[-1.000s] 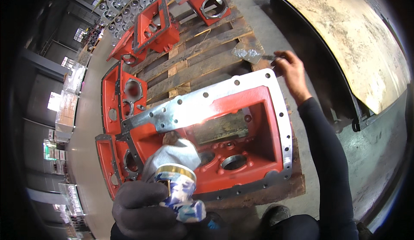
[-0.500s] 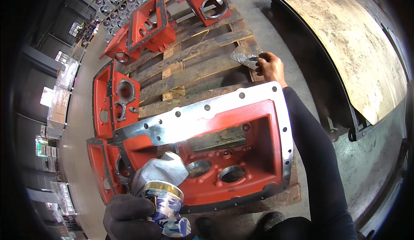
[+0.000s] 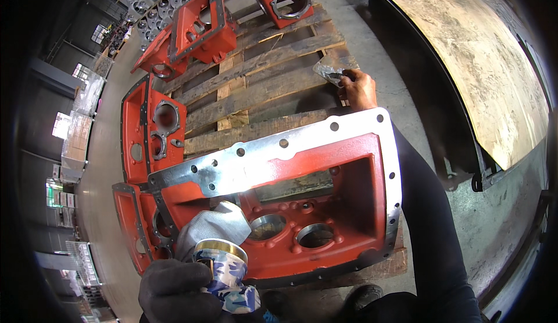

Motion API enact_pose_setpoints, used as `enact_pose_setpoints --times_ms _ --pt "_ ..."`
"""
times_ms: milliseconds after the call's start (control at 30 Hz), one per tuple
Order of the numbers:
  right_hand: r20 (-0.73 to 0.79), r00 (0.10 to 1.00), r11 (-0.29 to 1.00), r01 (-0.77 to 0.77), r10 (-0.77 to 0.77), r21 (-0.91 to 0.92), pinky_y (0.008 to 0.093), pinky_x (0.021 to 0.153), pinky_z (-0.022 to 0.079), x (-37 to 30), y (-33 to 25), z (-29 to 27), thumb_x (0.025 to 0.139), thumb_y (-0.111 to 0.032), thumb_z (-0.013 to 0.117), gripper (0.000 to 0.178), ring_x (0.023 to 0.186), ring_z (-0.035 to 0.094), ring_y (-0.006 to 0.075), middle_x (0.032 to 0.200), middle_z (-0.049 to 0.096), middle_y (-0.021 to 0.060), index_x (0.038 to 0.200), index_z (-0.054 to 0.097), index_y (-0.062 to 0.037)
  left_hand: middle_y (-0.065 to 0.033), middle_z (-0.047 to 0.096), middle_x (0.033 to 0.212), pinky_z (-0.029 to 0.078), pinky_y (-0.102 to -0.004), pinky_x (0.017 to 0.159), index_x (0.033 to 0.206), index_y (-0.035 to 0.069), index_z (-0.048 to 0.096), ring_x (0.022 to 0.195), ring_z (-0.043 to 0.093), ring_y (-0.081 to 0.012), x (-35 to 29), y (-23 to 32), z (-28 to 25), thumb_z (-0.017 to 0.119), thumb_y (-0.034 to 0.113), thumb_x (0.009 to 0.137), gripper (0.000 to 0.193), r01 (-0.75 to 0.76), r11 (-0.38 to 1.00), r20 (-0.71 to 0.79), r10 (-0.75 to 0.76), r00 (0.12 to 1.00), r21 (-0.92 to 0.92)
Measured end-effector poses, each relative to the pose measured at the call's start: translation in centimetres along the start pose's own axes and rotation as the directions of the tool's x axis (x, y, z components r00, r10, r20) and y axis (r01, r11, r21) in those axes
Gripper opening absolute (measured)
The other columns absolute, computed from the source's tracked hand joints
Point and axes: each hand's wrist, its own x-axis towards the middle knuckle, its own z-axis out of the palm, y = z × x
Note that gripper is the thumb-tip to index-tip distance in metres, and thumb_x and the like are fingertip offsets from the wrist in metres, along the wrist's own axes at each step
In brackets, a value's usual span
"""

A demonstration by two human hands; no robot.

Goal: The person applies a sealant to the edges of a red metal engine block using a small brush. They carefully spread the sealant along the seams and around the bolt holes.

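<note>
1. Camouflage-patterned can [image 3: 228, 272] is grasped by the dark-gloved left hand [image 3: 177, 291]; through tilting, any contents could be spilled into the red housing [image 3: 363, 244] just beyond.
2. Black right sleeve [image 3: 433, 218] could be snagged on the flange [image 3: 311, 142] passed.
3. Right fingers are curled at the plastic bag [image 3: 329, 72]; grip cannot be told; film could be torn by pulling.

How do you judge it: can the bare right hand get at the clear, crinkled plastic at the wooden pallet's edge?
Probably yes: the bare right hand is right beside the clear, crinkled plastic; the red metal housing with the silver rim lies nearer the person, not between them.
</note>
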Motion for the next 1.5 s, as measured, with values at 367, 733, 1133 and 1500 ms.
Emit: enact_pose_setpoints --times_ms 367,733,1133,1500 --pt "-0.05 0.995 0.992 -0.079 0.084 0.101 0.0326 0.065 0.061 -0.3 0.4 -2.0 0.103 -0.009 0.066 0.028 0.071 0.076 0.0186 0.096 0.078 0.0139 0.125 0.073 0.005 0.0078 0.063 0.091 0.056 -0.0401 0.066 0.086 0.03 0.066 0.078 0.063 -0.0149 1.3 -0.7 0.5 0.103 0.014 0.062 0.046 -0.072 0.994 0.148 0.084 0.985 -0.084" --pt "-0.033 0.997 0.996 -0.073 0.074 0.049 0.0313 0.066 0.062 0.1 1.2 -0.2 0.104 -0.01 0.065 0.03 0.07 0.075 0.0167 0.1 0.079 0.0138 0.13 0.072 0.0046 0.0048 0.064 0.095 0.061 -0.0442 0.073 0.091 0.028 0.065 0.086 0.067 -0.0169 1.7 0.3 -0.1 0.104 0.016 0.06 0.051 0.058 0.997 0.278 -0.042 0.96 -0.047" --pt "-0.069 0.994 0.991 -0.077 0.085 0.108 0.0326 0.063 0.06 0.3 1.5 0.1 0.103 -0.01 0.065 0.031 0.069 0.073 0.0173 0.098 0.078 0.0134 0.129 0.072 0.004 0.0045 0.063 0.09 0.061 -0.0428 0.068 0.088 0.028 0.065 0.078 0.066 -0.0179 0.2 -1.0 0.4 0.105 0.017 0.057 0.052 -0.005 0.991 0.198 0.031 0.98 -0.131" --pt "-0.076 0.996 0.999 -0.04 0.038 -0.023 0.032 0.063 0.058 0.8 2.4 0.3 0.104 -0.015 0.066 0.033 0.072 0.071 0.0157 0.1 0.078 0.013 0.133 0.072 0.0017 0.0046 0.062 0.086 0.06 -0.0399 0.07 0.085 0.027 0.065 0.077 0.067 -0.0146 -0.4 -0.4 1.2 0.106 0.013 0.054 0.053 0.034 0.998 0.142 -0.026 0.99 -0.056"
